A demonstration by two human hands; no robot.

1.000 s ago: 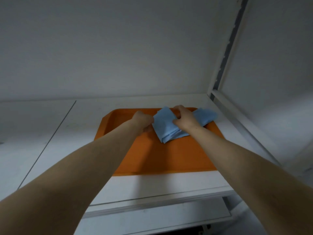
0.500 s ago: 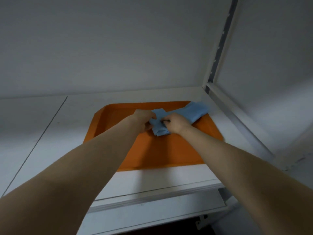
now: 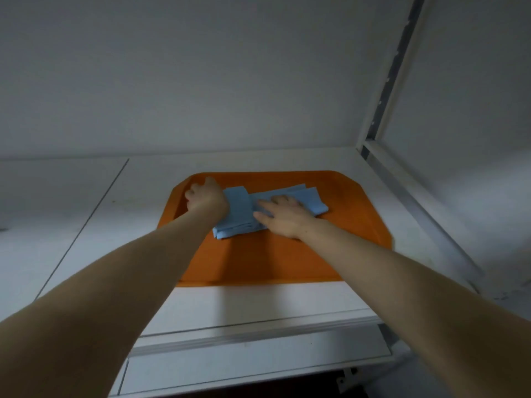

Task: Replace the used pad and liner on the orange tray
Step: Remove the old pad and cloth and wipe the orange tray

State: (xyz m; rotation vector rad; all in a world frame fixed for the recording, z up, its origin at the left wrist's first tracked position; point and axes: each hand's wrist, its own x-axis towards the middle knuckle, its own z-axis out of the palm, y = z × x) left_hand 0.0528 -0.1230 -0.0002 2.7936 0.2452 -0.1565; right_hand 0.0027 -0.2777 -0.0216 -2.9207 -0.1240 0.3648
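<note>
Blue pad [image 3: 238, 208] lies folded on far half of orange tray [image 3: 273, 254], long axis left-right. Your left hand [image 3: 207, 198] curls round its left end. Your right hand [image 3: 283, 216] presses flat, fingers straight, on right half. Likely unfold leftward.

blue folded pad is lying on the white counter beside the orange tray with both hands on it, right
No. The head view shows the blue folded pad lying on the orange tray, not on the white counter beside it. The left hand and right hand are both on it.
</note>
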